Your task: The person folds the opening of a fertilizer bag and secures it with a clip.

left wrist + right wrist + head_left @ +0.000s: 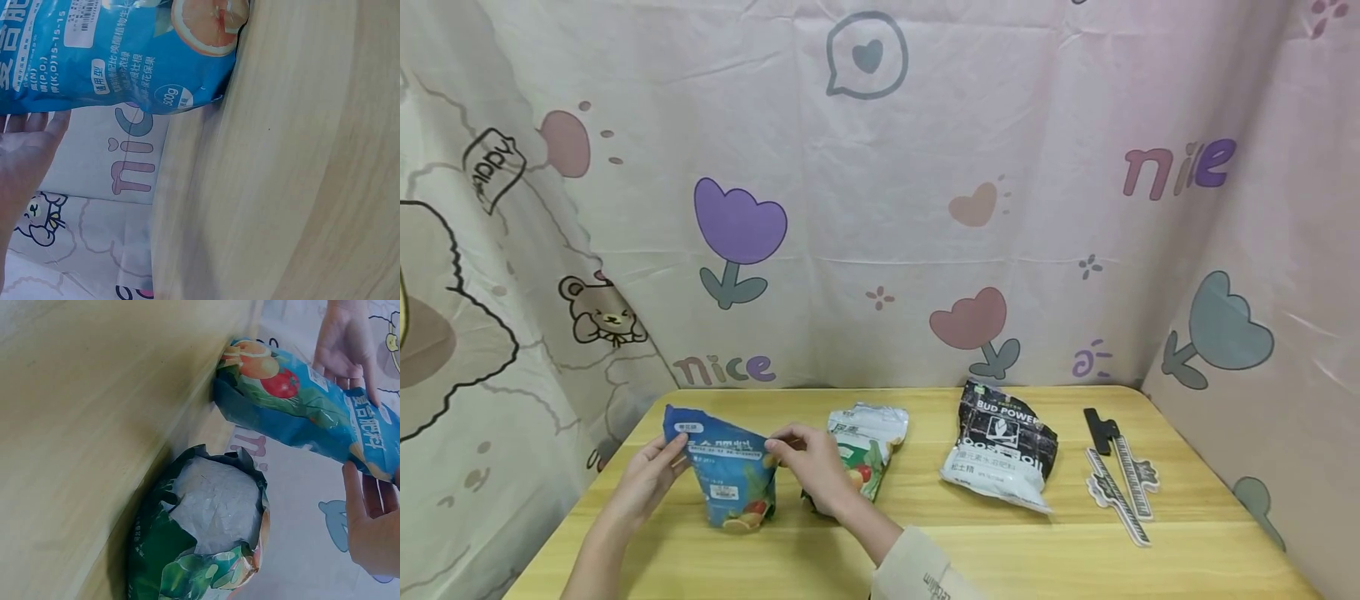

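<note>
A blue fertilizer bag (727,479) with printed fruit stands upright at the left of the table. My left hand (642,482) holds its upper left edge, the thumb on the front and the other fingers behind. At the upper right corner, my right hand (817,468) pinches the bag between thumb and fingers. The right wrist view shows both hands on the top end of the bag. Just right of it, partly behind my right hand, lies a green-and-white bag (868,440); its near end (215,506) looks torn, with whitish material showing.
A black-and-white "BUD POWER" bag (1002,454) sits right of centre. Near the right edge lie a black clip (1102,432) and two striped, ruler-like pieces, one upper (1132,475) and one lower (1122,503). A printed cloth (880,208) hangs around the wooden table (1000,550).
</note>
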Available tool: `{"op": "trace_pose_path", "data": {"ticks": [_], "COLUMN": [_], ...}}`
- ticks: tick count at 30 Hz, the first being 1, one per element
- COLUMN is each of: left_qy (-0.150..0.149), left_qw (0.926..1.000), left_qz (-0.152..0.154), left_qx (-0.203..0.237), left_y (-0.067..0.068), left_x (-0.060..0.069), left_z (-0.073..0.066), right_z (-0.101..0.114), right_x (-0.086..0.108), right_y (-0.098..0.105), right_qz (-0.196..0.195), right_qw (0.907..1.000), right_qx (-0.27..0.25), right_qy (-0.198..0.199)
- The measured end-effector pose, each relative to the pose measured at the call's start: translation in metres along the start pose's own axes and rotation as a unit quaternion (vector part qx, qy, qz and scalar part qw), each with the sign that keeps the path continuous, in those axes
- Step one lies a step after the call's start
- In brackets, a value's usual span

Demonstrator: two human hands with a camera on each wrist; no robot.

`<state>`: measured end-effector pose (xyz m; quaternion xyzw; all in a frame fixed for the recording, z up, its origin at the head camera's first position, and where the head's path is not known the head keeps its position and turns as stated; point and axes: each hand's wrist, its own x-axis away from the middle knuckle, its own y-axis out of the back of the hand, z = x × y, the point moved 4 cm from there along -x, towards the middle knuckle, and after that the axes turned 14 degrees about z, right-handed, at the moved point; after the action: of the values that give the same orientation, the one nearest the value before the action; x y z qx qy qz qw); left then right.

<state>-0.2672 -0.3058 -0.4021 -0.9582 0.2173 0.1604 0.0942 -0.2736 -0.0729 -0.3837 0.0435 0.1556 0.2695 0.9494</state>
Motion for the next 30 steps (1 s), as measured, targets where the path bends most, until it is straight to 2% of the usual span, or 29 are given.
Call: {"op": "trace_pose_path", "data": {"ticks": [7, 9, 11, 13, 15, 16, 17, 18, 19, 21, 22, 23, 24, 25, 26, 27, 28, 29, 30], "left_qy": [0.02, 0.032, 0.048, 0.071, 0.093, 0.092, 0.083, 0.07, 0.045, -0.038, -0.076, -0.107, -0.132, -0.151, -0.161, -0.16, -0.152, -0.143, -0.133], "left_qw": [0.9984, 0.9974, 0.9957, 0.9884, 0.9714, 0.9617, 0.9481, 0.9304, 0.9103, 0.8724, 0.8462, 0.8153, 0.7892, 0.7696, 0.7561, 0.7472, 0.7414, 0.7363, 0.7341], "left_qz": [-0.051, -0.059, -0.066, -0.092, -0.123, -0.138, -0.156, -0.171, -0.18, -0.167, -0.158, -0.145, -0.126, -0.1, -0.073, -0.051, -0.032, -0.02, -0.012], "left_qx": [-0.017, -0.026, -0.045, -0.097, -0.181, -0.218, -0.264, -0.316, -0.37, -0.458, -0.503, -0.55, -0.586, -0.612, -0.63, -0.643, -0.653, -0.661, -0.666], "left_y": [0.002, 0.009, 0.022, 0.035, 0.038, 0.034, 0.028, 0.018, 0.008, -0.014, -0.023, -0.031, -0.038, -0.044, -0.048, -0.051, -0.053, -0.055, -0.055], "left_x": [0.001, 0.002, 0.004, 0.004, 0.003, 0.003, 0.002, 0.001, 0.0, -0.002, -0.003, -0.004, -0.005, -0.006, -0.007, -0.007, -0.008, -0.008, -0.008], "left_z": [-0.001, 0.005, 0.016, 0.027, 0.028, 0.024, 0.018, 0.008, -0.003, -0.024, -0.031, -0.037, -0.04, -0.042, -0.043, -0.042, -0.041, -0.04, -0.039], "right_z": [0.001, 0.001, 0.001, 0.002, 0.005, 0.007, 0.011, 0.015, 0.02, 0.029, 0.032, 0.035, 0.036, 0.037, 0.037, 0.036, 0.036, 0.035, 0.034], "right_x": [-0.002, -0.003, -0.003, -0.003, -0.003, -0.003, -0.003, -0.003, -0.003, -0.002, -0.001, -0.001, 0.0, 0.0, 0.001, 0.0, 0.0, 0.0, -0.001], "right_y": [0.002, 0.003, 0.003, 0.004, 0.004, 0.004, 0.004, 0.003, 0.002, -0.002, -0.004, -0.006, -0.007, -0.009, -0.01, -0.01, -0.011, -0.011, -0.011], "right_qz": [0.005, 0.017, 0.026, 0.03, 0.03, 0.028, 0.027, 0.023, 0.019, 0.003, -0.008, -0.017, -0.021, -0.024, -0.024, -0.021, -0.019, -0.017, -0.015], "right_qw": [0.9999, 0.9998, 0.9996, 0.9991, 0.9958, 0.9911, 0.9805, 0.963, 0.9394, 0.876, 0.8419, 0.8116, 0.7917, 0.7783, 0.7728, 0.7742, 0.7767, 0.7801, 0.7831], "right_qx": [-0.01, -0.007, -0.008, 0.024, 0.085, 0.13, 0.194, 0.266, 0.336, 0.464, 0.515, 0.554, 0.577, 0.592, 0.599, 0.599, 0.598, 0.597, 0.595], "right_qy": [0.002, 0.0, -0.011, -0.019, -0.014, -0.005, 0.014, 0.039, 0.068, 0.133, 0.161, 0.184, 0.198, 0.207, 0.208, 0.203, 0.196, 0.188, 0.181]}}
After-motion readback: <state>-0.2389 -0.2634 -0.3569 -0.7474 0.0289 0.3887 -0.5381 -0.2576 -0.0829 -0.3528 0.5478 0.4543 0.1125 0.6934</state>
